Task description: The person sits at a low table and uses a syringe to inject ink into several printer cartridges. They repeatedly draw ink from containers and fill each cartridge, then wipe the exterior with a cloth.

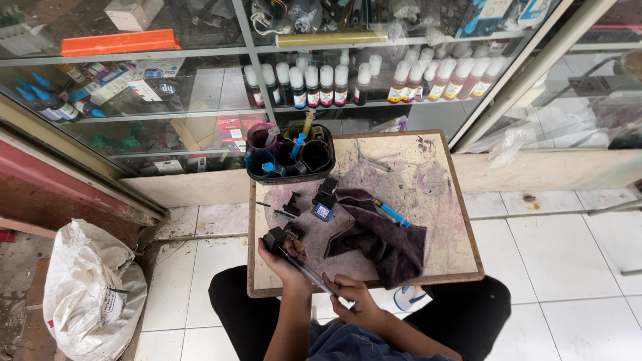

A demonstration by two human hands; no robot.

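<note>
cartridge (275, 238), small and black, sits in the left hand (284, 257) at the near edge of the small table (468, 264); the fingers are closed around it. right hand (353, 294) is just beside, closed on a thin syringe (304, 269) whose tip goes to the cartridge. a dark purple cloth (381, 234) lies near on the table, with a blue syringe (392, 214) touching its far edge. more black cartridges (324, 200) lie behind. a black tray of ink cups (289, 155) stands at the far corner, and ink bottles (374, 80) fill the glass shelf beyond.
</note>
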